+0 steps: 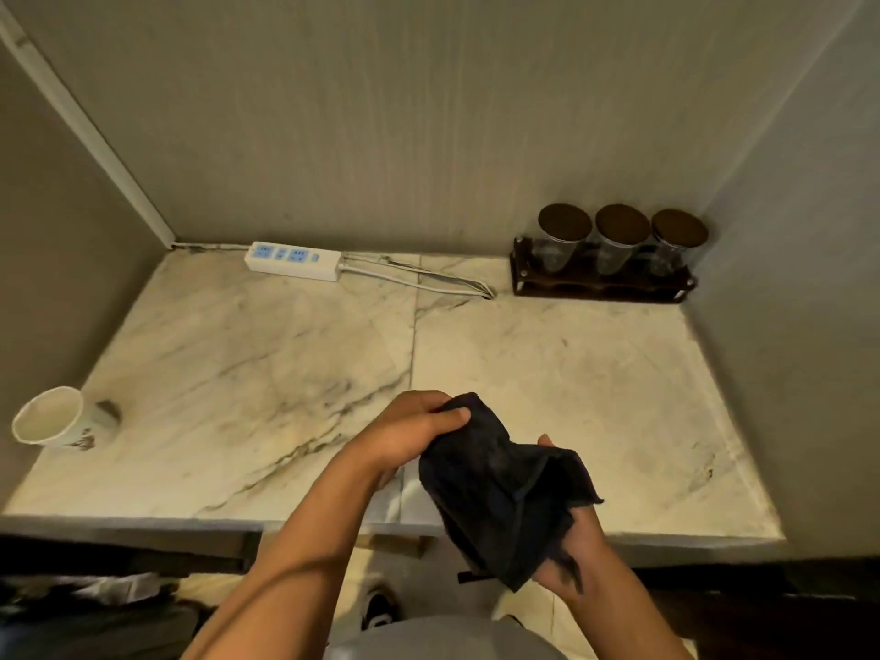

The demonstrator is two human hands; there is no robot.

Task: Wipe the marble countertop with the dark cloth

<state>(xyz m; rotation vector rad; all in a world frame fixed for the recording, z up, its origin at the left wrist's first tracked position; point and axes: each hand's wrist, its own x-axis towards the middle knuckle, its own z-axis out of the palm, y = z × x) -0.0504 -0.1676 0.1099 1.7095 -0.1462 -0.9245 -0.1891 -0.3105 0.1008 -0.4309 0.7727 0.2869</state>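
A dark cloth point(500, 488) hangs crumpled between both hands, lifted above the front edge of the marble countertop point(247, 354). My left hand point(409, 433) pinches the cloth's upper corner between thumb and fingers. My right hand point(576, 559) holds the cloth's lower part from underneath, and the fabric hides most of its palm and fingers. The cloth does not touch the marble. The white, grey-veined countertop carries dark smudges near its right front corner.
A paper cup point(52, 421) lies on its side at the left edge. A white power strip point(293, 260) with its cable point(428, 281) sits at the back. A wooden rack point(602, 283) holding three lidded glass jars fills the back right corner. Walls enclose three sides.
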